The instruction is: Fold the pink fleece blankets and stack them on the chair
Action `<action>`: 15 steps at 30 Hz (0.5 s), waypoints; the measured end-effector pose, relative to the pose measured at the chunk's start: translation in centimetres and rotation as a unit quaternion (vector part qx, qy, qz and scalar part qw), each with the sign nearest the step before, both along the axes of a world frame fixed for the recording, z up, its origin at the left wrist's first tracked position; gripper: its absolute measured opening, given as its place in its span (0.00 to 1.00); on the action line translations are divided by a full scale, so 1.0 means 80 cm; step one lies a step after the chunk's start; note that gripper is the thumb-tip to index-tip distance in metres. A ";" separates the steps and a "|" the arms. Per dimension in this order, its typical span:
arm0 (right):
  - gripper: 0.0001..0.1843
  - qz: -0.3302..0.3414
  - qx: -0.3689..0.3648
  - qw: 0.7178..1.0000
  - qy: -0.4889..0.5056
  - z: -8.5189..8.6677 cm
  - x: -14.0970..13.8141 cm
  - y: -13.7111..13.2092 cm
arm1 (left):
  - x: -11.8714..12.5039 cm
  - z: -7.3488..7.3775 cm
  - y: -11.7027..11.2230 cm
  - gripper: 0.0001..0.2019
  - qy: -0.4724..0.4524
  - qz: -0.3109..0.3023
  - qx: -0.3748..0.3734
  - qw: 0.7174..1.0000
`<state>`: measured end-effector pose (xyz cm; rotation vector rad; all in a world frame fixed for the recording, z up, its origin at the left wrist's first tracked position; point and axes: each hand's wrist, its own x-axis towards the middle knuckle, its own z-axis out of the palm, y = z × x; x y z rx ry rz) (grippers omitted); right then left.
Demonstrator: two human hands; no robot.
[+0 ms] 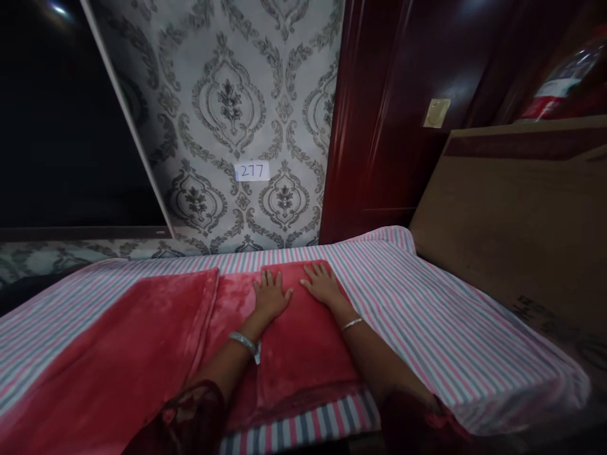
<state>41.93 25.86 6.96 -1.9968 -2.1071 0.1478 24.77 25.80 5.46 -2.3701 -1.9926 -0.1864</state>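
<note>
A red plush blanket (137,335) lies across a striped cloth, its left part spread flat and its right part folded over into a layered panel. My left hand (271,296) rests palm down near the inner edge of that folded panel, fingers spread. On the panel's far right corner lies my right hand (322,284), also flat with its fingers apart. Neither hand grips the fabric. Between the two folded sides a paler strip of the blanket shows. A small white tag sticks out by my left wrist.
The pink, grey and white striped cloth (427,316) covers the surface below. A large cardboard box (521,227) stands at the right, with a bottle (559,88) behind it. At the back are a patterned wall, a paper label (252,170) reading 277, and a dark screen (71,126).
</note>
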 end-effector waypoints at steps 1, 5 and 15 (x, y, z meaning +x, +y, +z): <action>0.33 -0.002 0.003 1.000 -0.007 -0.014 0.001 0.000 | -0.001 -0.004 0.000 0.36 0.006 0.000 -0.002 1.000; 0.33 -0.004 0.021 1.000 -0.010 -0.046 0.008 0.003 | -0.002 -0.011 0.004 0.38 0.006 -0.001 -0.008 1.000; 0.33 -0.014 0.016 1.000 -0.022 -0.042 0.007 0.004 | -0.003 -0.001 0.010 0.40 -0.018 -0.004 -0.059 0.998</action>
